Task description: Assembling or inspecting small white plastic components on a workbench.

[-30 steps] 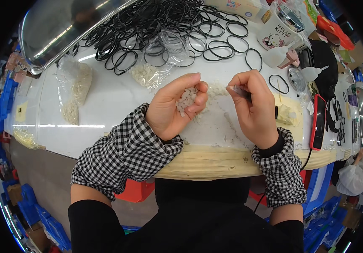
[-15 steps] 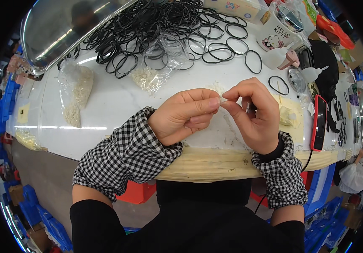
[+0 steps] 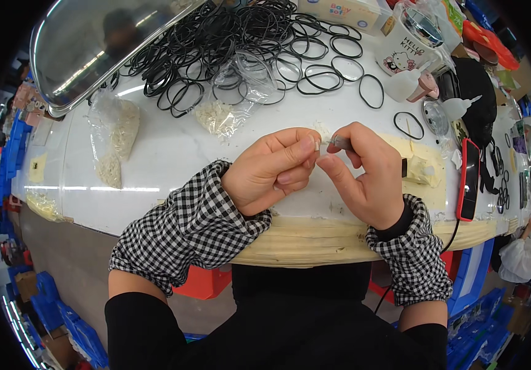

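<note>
My left hand [image 3: 271, 169] pinches a tiny whitish piece [image 3: 317, 146] between thumb and forefinger. Just to its right, my right hand [image 3: 369, 176] has its thumb and fingers curved and parted. A dark grey cover [image 3: 341, 142] shows at one of its fingertips, close to the piece; it looks like a finger cot. Behind the hands, a clear bag [image 3: 216, 117] spills small off-white pieces. Further left lies another clear bag [image 3: 117, 139] of similar pieces. Both forearms wear black-and-white checked sleeve covers.
A heap of black rubber rings [image 3: 228, 43] covers the far table, beside a shiny metal tray [image 3: 105, 49]. At right stand a white cup [image 3: 404, 52] and a red-cased phone [image 3: 468, 179] with a cable. The table's wooden front edge [image 3: 308, 240] runs below my hands.
My right thumb and fingers have parted from the left fingertips, uncovering the tiny whitish piece. The grey-covered fingertip has come forward. My left hand keeps its pinch.
</note>
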Action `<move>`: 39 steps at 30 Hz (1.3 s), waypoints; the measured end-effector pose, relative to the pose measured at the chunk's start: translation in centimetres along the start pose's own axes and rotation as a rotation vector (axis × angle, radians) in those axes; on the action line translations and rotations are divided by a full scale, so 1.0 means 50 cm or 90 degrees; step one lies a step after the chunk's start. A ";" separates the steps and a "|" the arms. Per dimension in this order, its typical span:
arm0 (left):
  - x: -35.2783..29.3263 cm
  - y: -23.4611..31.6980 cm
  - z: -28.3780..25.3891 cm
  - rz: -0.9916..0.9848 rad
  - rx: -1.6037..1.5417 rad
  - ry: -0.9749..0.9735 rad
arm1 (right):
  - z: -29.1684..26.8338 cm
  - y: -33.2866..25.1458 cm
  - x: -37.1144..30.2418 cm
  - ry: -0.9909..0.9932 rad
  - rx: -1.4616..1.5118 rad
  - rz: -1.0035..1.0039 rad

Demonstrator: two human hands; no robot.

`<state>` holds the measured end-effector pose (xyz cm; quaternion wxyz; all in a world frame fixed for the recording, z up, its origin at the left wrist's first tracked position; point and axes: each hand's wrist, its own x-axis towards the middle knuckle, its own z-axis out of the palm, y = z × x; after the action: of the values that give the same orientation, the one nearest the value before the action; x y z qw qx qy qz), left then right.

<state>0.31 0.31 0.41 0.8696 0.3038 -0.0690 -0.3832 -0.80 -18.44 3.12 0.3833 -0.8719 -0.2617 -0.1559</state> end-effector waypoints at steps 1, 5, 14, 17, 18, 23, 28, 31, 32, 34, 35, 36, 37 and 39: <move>0.001 -0.001 0.004 -0.007 -0.005 0.000 | 0.001 -0.001 -0.002 0.003 -0.011 0.005; -0.002 -0.005 0.001 -0.014 -0.036 -0.029 | 0.013 -0.004 -0.006 0.011 -0.025 0.013; -0.003 -0.010 0.002 -0.011 -0.062 -0.046 | 0.012 -0.011 -0.008 0.003 -0.021 0.027; -0.003 -0.011 -0.001 -0.007 -0.047 -0.048 | 0.014 -0.009 -0.008 0.008 -0.024 0.016; -0.003 -0.011 -0.001 -0.008 -0.049 -0.048 | 0.014 -0.008 -0.008 0.009 -0.025 0.012; -0.004 -0.011 -0.002 -0.003 -0.047 -0.068 | 0.009 -0.011 -0.008 -0.002 -0.035 0.001; -0.003 -0.010 -0.003 -0.009 -0.049 -0.068 | 0.008 -0.011 -0.009 -0.002 -0.030 -0.002; -0.004 -0.012 -0.001 -0.008 -0.058 -0.059 | 0.011 -0.009 -0.010 0.010 -0.029 -0.005; -0.004 -0.013 -0.001 -0.007 -0.060 -0.057 | 0.011 -0.009 -0.009 0.010 -0.030 -0.006; -0.004 -0.013 -0.002 -0.007 -0.063 -0.062 | 0.011 -0.009 -0.009 0.009 -0.030 -0.006; -0.004 -0.013 -0.003 -0.007 -0.065 -0.065 | 0.010 -0.010 -0.009 0.008 -0.030 -0.006; -0.004 -0.013 -0.001 -0.009 -0.065 -0.058 | 0.010 -0.010 -0.009 0.007 -0.030 -0.006; -0.004 -0.012 0.003 -0.011 -0.065 -0.051 | 0.009 -0.010 -0.009 0.008 -0.031 -0.005; -0.005 -0.012 0.003 -0.011 -0.062 -0.046 | 0.010 -0.010 -0.009 0.008 -0.030 -0.006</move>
<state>-0.27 0.09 0.25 0.8768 0.2479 -0.0788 -0.4045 -1.41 -17.93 2.87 0.3636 -0.8785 -0.2595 -0.1694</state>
